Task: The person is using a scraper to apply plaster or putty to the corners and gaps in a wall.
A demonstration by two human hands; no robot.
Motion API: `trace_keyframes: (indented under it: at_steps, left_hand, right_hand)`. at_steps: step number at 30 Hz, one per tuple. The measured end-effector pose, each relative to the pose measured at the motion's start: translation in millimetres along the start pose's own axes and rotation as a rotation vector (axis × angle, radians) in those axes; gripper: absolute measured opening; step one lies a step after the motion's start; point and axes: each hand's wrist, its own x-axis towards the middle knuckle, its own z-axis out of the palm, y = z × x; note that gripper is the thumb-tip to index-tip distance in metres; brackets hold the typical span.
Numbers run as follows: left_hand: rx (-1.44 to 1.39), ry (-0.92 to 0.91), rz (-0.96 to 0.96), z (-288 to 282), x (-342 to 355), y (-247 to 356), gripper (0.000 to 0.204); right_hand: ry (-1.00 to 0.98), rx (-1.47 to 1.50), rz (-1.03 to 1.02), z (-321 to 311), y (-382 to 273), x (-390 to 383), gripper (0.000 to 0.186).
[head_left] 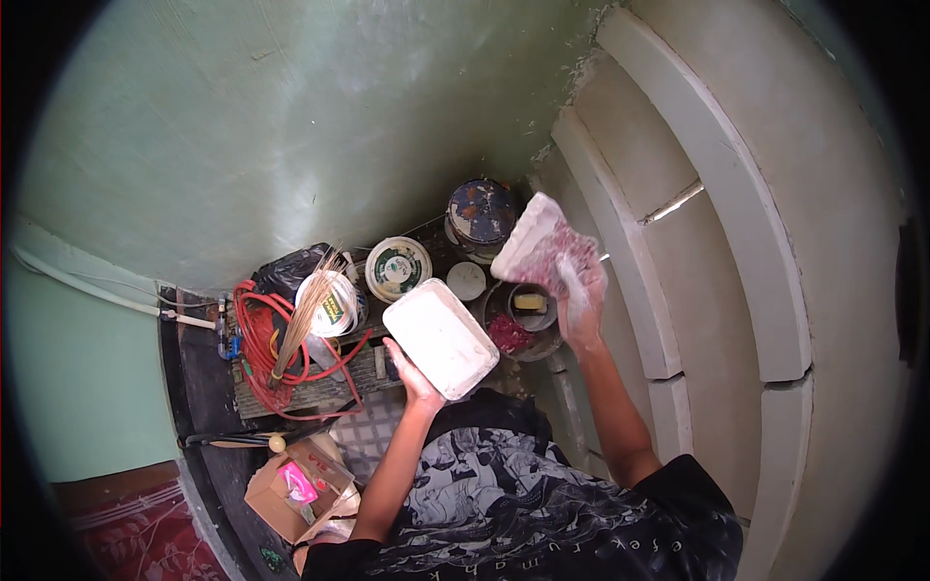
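My left hand holds a white rectangular tray or lid, coated in white and tilted, by its lower left part. My right hand, smeared with white, grips a pink cloth-like piece coated with white, raised to the right of the tray; its exact shape is hard to make out. Below that piece, a metal pot holds a yellow sponge, and a red cloth lies beside the pot.
Paint tubs, a stained bucket, red hose and a bundle of sticks crowd a wooden bench against the green wall. A cardboard box lies lower left. White stepped beams rise on the right.
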Motion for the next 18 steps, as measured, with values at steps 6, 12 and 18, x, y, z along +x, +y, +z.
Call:
trace_keyframes:
  at_steps: [6, 12, 18]
  left_hand:
    - [-0.073, 0.058, 0.065, -16.0, -4.5, 0.6, 0.081]
    - [-0.132, 0.006, 0.173, -29.0, -18.1, -0.4, 0.079]
    - [-0.183, 0.068, 0.27, -48.3, -28.4, -10.2, 0.078]
  right_hand:
    - [-0.29, -1.249, -0.673, -35.4, 15.9, 107.4, 0.041]
    - [-0.711, -2.074, -1.018, -73.9, 104.8, 165.4, 0.039]
    - [-1.205, -2.335, -0.73, -124.5, 169.6, 234.0, 0.02]
